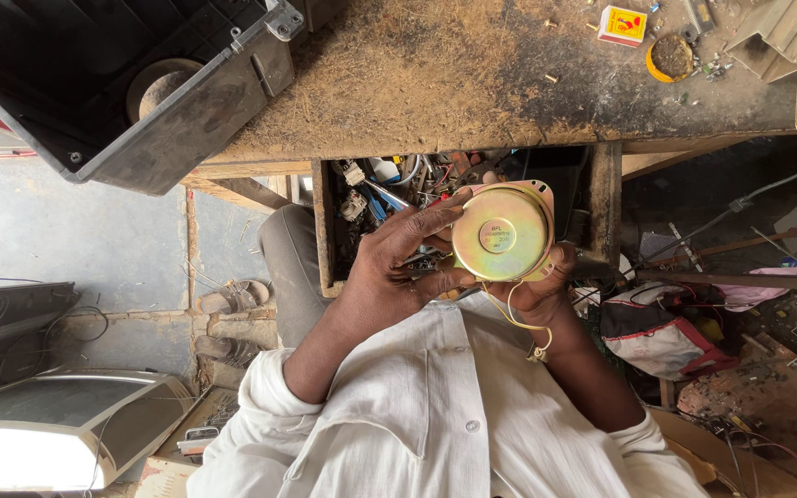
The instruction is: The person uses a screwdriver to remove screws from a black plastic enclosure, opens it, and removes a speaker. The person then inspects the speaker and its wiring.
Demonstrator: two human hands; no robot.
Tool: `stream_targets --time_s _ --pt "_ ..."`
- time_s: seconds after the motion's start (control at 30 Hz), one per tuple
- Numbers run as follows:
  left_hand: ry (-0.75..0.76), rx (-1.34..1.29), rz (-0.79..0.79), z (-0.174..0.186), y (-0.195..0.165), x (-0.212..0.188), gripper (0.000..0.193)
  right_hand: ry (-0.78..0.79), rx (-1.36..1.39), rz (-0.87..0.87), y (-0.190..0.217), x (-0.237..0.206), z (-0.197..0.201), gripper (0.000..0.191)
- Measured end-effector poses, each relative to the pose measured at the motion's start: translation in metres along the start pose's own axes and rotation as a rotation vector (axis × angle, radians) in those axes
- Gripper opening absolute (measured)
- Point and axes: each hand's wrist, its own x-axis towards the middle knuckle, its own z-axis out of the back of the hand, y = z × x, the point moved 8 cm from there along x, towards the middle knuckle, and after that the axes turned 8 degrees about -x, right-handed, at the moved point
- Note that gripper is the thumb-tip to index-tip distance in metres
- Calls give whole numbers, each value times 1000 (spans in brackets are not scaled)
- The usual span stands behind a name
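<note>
Both my hands hold a round gold-coloured speaker (502, 232) with its magnet side facing me, in front of my chest. My left hand (389, 267) grips its left edge, fingers spread over the rim. My right hand (539, 293) supports it from below and to the right. A thin yellow wire (520, 321) hangs from the speaker across my right wrist. I wear a white buttoned shirt (435, 415).
An open drawer (327, 231) full of small parts and tools sits under a worn wooden workbench (435, 74). A black plastic casing (214, 101) lies at the bench's left. A small yellow box (622, 25) and round tin (671, 57) are top right. A television set (57, 424) stands lower left.
</note>
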Motion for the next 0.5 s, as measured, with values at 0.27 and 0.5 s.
stream_targets --time_s 0.27,0.5 --pt "-13 51 -29 -1 -6 3 75 146 163 -2 0 6 4 110" --pt "-25 -2 -9 -2 -5 5 76 168 151 23 8 9 -1 113"
